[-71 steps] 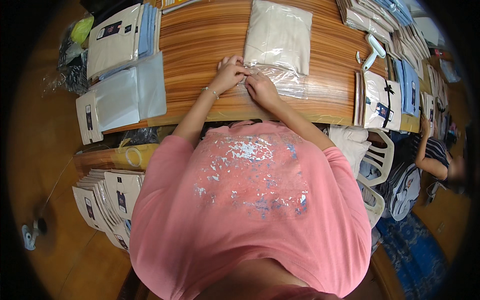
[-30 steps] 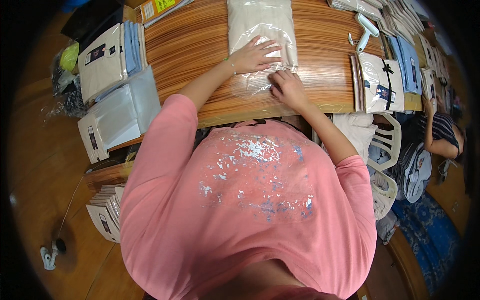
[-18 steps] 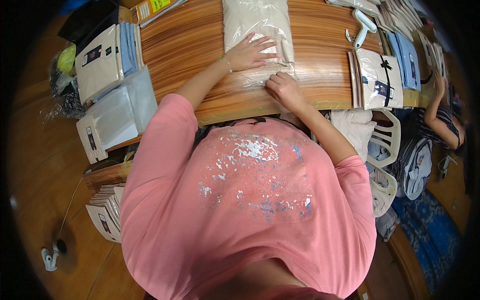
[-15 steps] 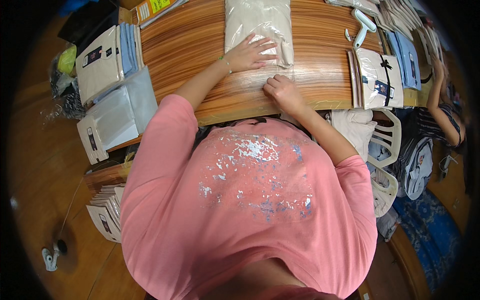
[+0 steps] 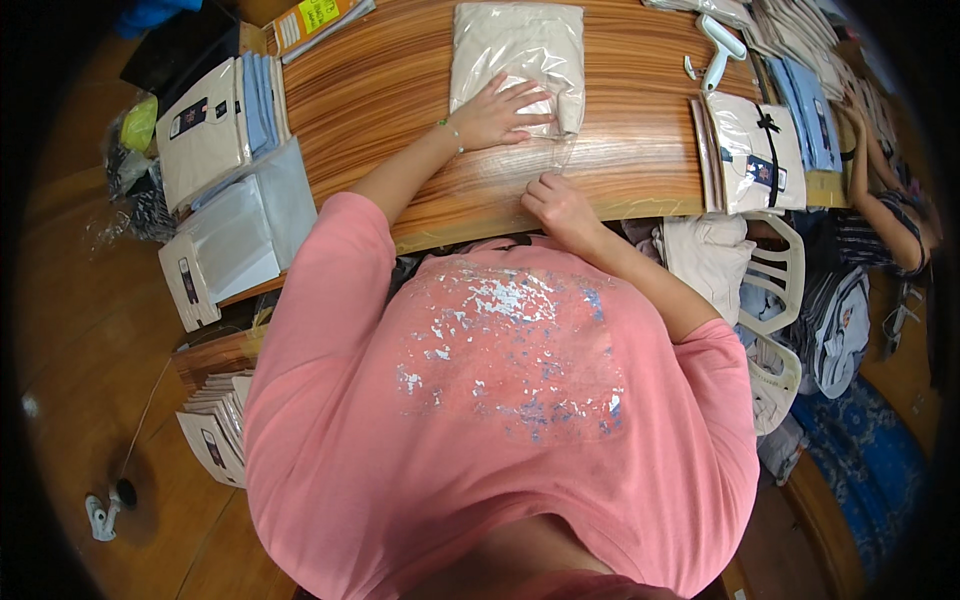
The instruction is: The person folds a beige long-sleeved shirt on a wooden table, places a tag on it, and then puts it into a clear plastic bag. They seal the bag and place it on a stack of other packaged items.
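A folded beige garment in a clear plastic bag lies flat on the wood-grain table in front of me. My left hand rests on the bag's near part, fingers spread and palm down. Closer to the table's front edge, my right hand is closed in a pinch. A thin clear plastic strip runs from the bag's near right corner down to those fingers. Its end is hidden inside the pinch.
Bagged folded garments and clear empty bags stack at the left. More bagged garments and a pale blue-green lint roller sit at the right. A white plastic chair holds cloth; beyond it a co-worker's arm shows.
My right hand has drawn a little toward me, away from the bag, and the clear strip between them now shows. My left hand stays spread on the bag.
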The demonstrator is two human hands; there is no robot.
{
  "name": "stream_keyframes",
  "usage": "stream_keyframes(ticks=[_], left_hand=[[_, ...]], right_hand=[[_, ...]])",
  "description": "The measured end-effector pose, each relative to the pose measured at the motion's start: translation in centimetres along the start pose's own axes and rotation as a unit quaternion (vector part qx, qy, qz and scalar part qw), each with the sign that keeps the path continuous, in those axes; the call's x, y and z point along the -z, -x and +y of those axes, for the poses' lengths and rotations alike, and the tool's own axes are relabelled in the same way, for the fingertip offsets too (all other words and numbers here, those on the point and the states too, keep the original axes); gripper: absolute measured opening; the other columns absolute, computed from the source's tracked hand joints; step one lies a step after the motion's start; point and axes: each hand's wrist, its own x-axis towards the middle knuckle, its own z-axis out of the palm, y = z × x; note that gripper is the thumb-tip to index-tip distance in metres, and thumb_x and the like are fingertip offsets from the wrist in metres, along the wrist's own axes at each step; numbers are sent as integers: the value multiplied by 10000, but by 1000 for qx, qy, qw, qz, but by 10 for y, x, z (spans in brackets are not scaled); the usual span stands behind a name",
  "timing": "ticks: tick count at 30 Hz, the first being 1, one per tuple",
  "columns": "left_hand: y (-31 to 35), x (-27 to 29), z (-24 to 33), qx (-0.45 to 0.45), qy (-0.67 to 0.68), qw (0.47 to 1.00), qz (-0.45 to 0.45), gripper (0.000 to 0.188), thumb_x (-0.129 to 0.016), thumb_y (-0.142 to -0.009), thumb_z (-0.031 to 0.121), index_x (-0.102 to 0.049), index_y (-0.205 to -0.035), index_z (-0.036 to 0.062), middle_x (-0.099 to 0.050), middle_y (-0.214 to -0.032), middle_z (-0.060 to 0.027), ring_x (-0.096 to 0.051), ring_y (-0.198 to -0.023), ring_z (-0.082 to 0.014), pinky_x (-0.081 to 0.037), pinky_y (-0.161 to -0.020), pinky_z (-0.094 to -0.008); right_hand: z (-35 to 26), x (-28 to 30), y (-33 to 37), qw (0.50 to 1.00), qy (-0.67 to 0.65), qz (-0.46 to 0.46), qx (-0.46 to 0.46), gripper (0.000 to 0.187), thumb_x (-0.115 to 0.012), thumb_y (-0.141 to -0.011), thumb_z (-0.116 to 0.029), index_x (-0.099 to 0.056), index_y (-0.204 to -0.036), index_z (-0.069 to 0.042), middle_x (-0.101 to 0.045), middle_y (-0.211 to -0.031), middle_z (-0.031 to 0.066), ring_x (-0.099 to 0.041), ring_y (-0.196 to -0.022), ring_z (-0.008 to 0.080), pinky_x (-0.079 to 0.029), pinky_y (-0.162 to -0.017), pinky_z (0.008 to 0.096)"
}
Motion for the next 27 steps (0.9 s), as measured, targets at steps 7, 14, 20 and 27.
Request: stream_keyframes(ticks=[7, 14, 20, 27], left_hand=[[3, 12, 14, 17, -7, 1000, 12, 429, -494, -879, 396, -464, -1295, 298, -255, -1464, -8, -220, -1356, -200, -177, -1066, -544], [-38, 30, 44, -32, 119, 992, 33, 372, -474, -884, 269, -517, -1239, 166, -375, -1400, -47, -299, -1322, -221, -196, -1071, -534], [-44, -6, 58, -14, 60, 997, 42, 372, -424, -927, 331, -478, -1281, 227, -336, -1426, -15, -260, -1342, -186, -204, -1075, -525], [-44, -14, 57, -17, 25, 998, 59, 369, -398, -940, 356, -468, -1286, 250, -372, -1403, -4, -291, -1325, -163, -227, -1062, -515]], right_hand=[[1, 24, 25, 994, -65, 28, -87, 305, -581, -688, -71, -596, -988, -20, -542, -899, 84, -514, -898, 244, -435, -784, 345], [49, 14, 29, 995, 26, -16, -91, 236, -604, -709, -94, -614, -941, -56, -555, -999, 68, -514, -966, 244, -395, -832, 401], [63, 13, 40, 988, 55, -99, -104, 109, -541, -736, -127, -596, -810, -69, -579, -864, 63, -543, -895, 218, -431, -782, 342], [54, 30, 48, 992, 92, -52, -64, 72, -522, -722, -129, -555, -769, -85, -551, -789, 53, -538, -838, 211, -416, -762, 319]])
